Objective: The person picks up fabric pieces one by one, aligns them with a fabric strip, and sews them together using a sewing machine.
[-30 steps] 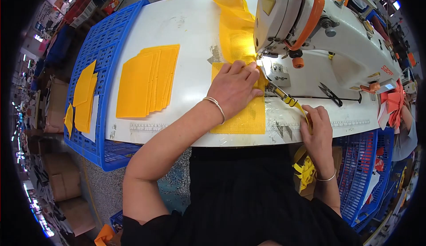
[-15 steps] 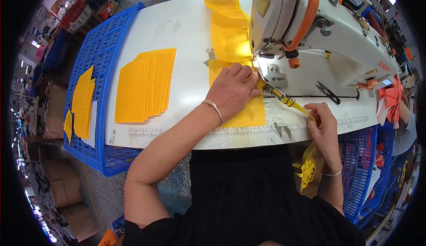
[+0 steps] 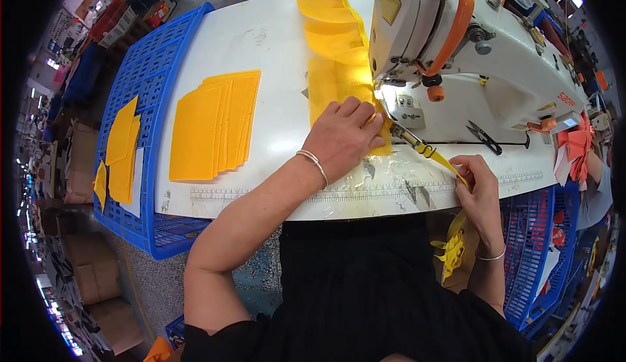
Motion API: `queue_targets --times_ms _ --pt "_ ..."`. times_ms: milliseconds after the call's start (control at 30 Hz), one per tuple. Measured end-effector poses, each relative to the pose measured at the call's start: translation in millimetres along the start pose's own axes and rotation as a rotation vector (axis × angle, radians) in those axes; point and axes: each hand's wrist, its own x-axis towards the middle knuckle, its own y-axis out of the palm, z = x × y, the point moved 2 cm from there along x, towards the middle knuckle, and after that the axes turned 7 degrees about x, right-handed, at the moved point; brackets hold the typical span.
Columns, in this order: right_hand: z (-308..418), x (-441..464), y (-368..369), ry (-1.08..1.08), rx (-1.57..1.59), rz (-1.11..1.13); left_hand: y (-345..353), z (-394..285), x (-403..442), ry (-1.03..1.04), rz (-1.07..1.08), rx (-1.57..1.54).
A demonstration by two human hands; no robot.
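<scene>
My left hand (image 3: 345, 134) lies on the yellow fabric (image 3: 329, 88), its fingers bent and pressed together near the needle area of the white sewing machine (image 3: 411, 29); what its fingertips grip is not clear. The fabric runs under the lit machine head and away in folds. Right of my left hand, a metal binding guide (image 3: 407, 135) carries a yellow strip (image 3: 447, 162). My right hand (image 3: 478, 182) pinches that strip near the table's front edge, and the strip hangs down below.
Stacked yellow pieces (image 3: 212, 127) lie on the white table (image 3: 274, 55), left of the fabric. A blue crate (image 3: 163, 81) with yellow pieces stands farther left. Black snips (image 3: 484, 137) lie right of the machine plate. A co-worker's arm (image 3: 595, 169) shows beside red fabric (image 3: 576, 147).
The yellow fabric has moved away from me under the machine head, and its near edge is now close to my left hand. My right hand has shifted slightly right with the strip.
</scene>
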Motion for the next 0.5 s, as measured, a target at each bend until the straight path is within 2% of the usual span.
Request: queue_targets --times_ms 500 --pt "-3.4 -2.3 -2.1 0.001 0.047 -0.016 4.0 6.8 -0.4 0.023 -0.030 0.000"
